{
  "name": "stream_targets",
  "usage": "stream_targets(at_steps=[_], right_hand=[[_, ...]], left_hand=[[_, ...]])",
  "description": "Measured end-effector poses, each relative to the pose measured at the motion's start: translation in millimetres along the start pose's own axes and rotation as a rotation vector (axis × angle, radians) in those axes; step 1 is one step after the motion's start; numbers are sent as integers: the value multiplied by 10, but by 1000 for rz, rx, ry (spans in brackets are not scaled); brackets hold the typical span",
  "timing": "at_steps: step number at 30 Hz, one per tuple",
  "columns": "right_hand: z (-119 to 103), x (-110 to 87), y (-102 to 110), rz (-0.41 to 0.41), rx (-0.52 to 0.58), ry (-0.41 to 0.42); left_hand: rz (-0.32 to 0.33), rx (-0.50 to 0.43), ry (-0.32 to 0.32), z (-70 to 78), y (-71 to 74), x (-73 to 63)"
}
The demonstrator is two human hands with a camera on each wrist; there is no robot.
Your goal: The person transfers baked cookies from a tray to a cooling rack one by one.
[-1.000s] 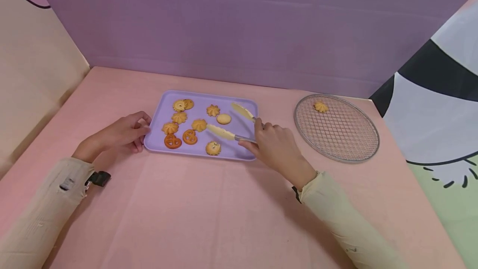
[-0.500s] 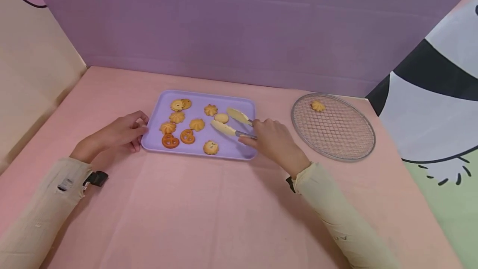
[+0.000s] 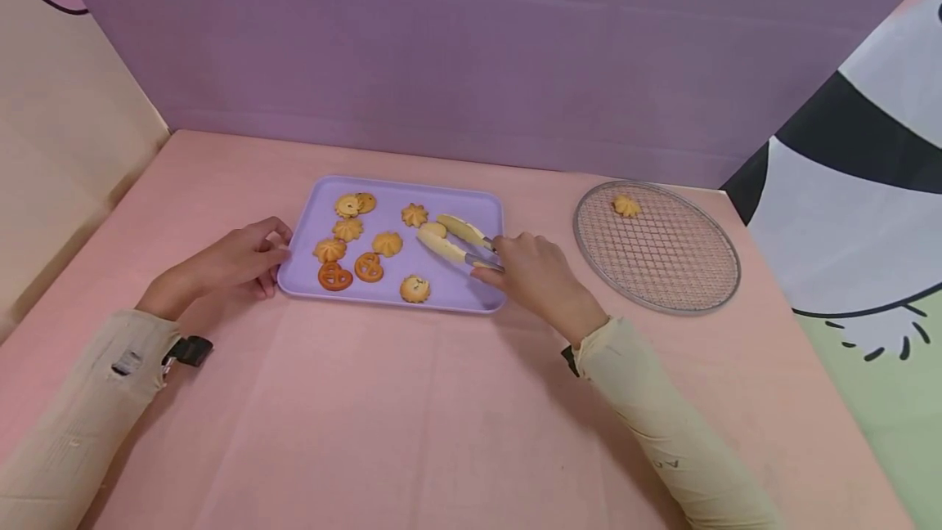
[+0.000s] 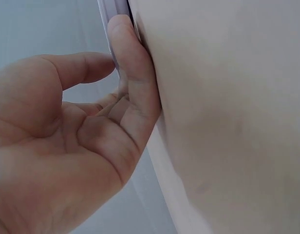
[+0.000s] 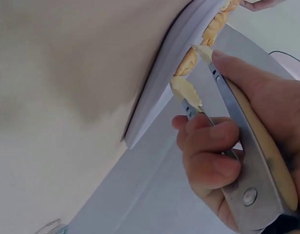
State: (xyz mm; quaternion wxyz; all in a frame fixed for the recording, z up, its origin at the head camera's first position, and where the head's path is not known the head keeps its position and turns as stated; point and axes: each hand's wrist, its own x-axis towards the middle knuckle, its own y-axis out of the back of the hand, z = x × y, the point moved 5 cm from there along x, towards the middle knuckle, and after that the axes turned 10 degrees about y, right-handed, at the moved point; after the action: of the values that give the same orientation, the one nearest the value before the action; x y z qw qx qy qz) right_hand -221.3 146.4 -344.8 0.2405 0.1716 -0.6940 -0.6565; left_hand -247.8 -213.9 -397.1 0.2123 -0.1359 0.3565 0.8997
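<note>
In the head view a lilac tray (image 3: 464,294) bears several cookies and pretzels. My left hand (image 3: 235,260) pinches the tray's left edge; the left wrist view has thumb and fingers at the rim (image 4: 113,9). With my right hand (image 3: 548,280) I hold metal tongs (image 3: 444,248) with cream tips, lowered over the tray. A smooth round cookie (image 3: 434,229) lies between the tips, partly hidden by them. Close by are a star-shaped cookie (image 3: 414,214) and a ridged cookie (image 3: 387,244). The right wrist view shows fingers and thumb wrapped round the tongs (image 5: 254,163).
A round wire rack (image 3: 662,268) lies to the right of the tray, with a star-shaped cookie (image 3: 627,205) on its far left part. Two pretzels (image 3: 369,267) and a speckled cookie (image 3: 415,289) lie near the tray's front. A purple wall (image 3: 441,64) stands behind the pink table (image 3: 441,415).
The tongs have moved left and their tips have closed in around the round cookie. The left hand stays at the tray's edge.
</note>
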Motion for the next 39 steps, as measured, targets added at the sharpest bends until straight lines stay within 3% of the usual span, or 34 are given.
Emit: stream_targets(at_steps=[13, 23, 34, 39], right_hand=[[43, -36, 18, 17, -74, 49], [41, -167, 133, 152, -116, 125], [203, -382, 160, 152, -111, 112], [268, -484, 216, 190, -116, 108]], left_hand=[[-3, -7, -5, 11, 10, 18], [-1, -13, -5, 20, 11, 22], [-9, -16, 0, 3, -10, 10], [-6, -13, 4, -13, -9, 17]])
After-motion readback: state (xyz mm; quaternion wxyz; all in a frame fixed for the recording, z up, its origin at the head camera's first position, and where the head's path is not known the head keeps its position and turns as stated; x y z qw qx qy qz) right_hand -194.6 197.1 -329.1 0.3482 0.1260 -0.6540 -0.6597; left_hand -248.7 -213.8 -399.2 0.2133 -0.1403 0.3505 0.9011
